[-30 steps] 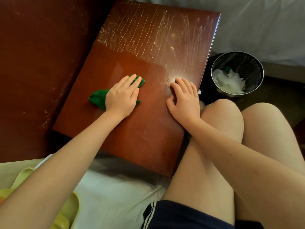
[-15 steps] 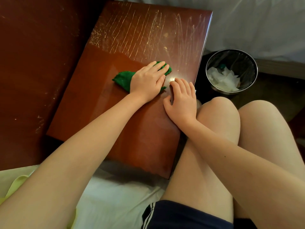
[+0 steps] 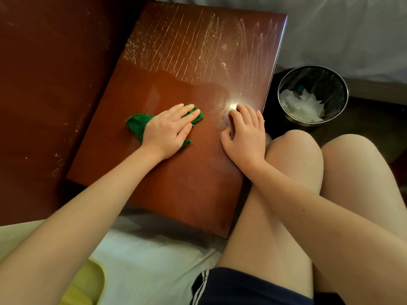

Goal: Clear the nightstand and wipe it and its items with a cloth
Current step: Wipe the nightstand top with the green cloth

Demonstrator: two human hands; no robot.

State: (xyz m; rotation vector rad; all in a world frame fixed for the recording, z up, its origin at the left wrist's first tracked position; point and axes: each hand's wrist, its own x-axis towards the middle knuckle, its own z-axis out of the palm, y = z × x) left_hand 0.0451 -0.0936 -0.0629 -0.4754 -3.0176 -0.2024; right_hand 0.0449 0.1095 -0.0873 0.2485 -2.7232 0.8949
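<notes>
Head view, left hand: fingers straight and flat, pressing the green cloth onto the nightstand, likely to spread the wiping pressure.
Cloth position: mid-top, bunched under the palm.
Right hand: relaxed, holding nothing, resting near the right edge, probably as a brace.
Far half: streaky, seemingly unwiped.
Bin: beside the stand.

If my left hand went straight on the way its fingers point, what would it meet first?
Probably nothing solid. The left hand, flat on the green cloth, points across the bare nightstand top toward its streaked far-right part. It would pass just beyond the right hand, though how closely is unclear.
</notes>
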